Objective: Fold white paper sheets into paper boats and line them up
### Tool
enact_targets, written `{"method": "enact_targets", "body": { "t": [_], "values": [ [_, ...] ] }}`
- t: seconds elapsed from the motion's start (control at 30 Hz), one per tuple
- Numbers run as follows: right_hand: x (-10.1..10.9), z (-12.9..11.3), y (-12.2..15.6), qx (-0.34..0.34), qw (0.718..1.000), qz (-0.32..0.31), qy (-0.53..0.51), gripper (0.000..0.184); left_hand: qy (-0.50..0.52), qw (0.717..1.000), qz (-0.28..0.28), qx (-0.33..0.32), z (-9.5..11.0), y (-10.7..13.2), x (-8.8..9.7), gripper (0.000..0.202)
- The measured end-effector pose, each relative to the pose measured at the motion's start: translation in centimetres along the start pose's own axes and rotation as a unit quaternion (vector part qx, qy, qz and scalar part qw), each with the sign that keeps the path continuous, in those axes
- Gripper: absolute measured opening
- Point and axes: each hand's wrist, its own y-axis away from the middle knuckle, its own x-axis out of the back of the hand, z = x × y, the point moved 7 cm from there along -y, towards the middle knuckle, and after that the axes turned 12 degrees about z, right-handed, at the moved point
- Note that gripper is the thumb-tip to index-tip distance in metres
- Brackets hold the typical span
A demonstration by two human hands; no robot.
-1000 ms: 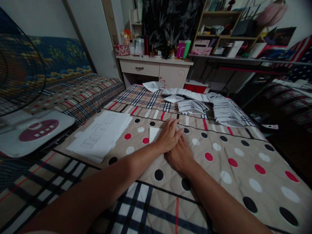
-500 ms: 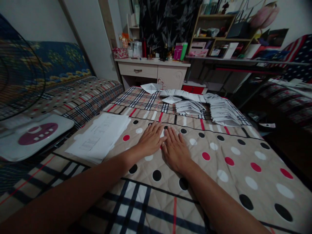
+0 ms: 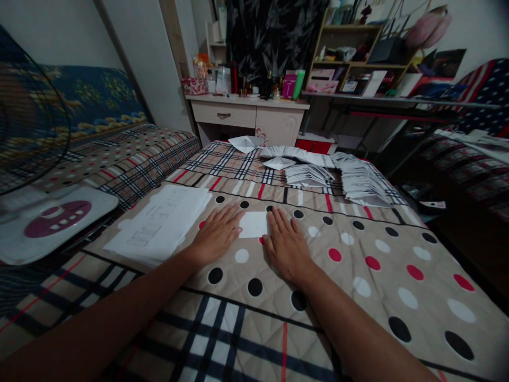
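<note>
A small folded white paper (image 3: 253, 224) lies flat on the dotted quilt (image 3: 382, 276) in front of me. My left hand (image 3: 217, 234) rests palm down just left of it, fingers stretched out and touching its left edge. My right hand (image 3: 287, 245) lies flat on the paper's right edge, fingers extended. Neither hand grips anything.
A stack of white printed sheets (image 3: 163, 222) lies to the left. Several piles of folded white papers (image 3: 338, 172) sit farther back on the bed. A fan base (image 3: 51, 220) stands at the far left. A dresser (image 3: 246, 114) and shelves (image 3: 358, 58) line the back wall.
My hands were overlapped on the paper, then slid apart sideways. The left hand moved left, so the folded paper now shows between them.
</note>
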Motion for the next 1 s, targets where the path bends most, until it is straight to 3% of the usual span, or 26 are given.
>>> {"method": "enact_targets", "body": {
  "t": [0.17, 0.3, 0.53, 0.8, 1.0],
  "values": [
    [0.2, -0.1, 0.0, -0.005, 1.0, 0.004, -0.003, 0.062, 0.043, 0.996, 0.076, 0.008, -0.2, 0.2, 2.0, 0.04],
    [0.2, -0.2, -0.1, -0.007, 1.0, 0.008, -0.008, 0.061, 0.08, 0.986, 0.128, -0.074, 2.6, 0.4, 3.4, 0.033],
    [0.6, 0.1, -0.4, -0.021, 0.999, 0.01, -0.044, 0.057, 0.014, 0.984, 0.1, -0.146, 5.4, -0.3, 2.8, 0.024],
    [2.2, -0.1, -1.2, 0.031, 0.985, 0.104, -0.132, 0.024, -0.015, 0.982, 0.089, -0.164, 5.5, -0.9, 2.4, 0.021],
    [2.5, -0.6, -2.1, 0.055, 0.985, 0.117, -0.116, 0.023, -0.015, 0.983, 0.093, -0.156, 5.5, -1.5, 2.6, 0.019]
  ]
}}
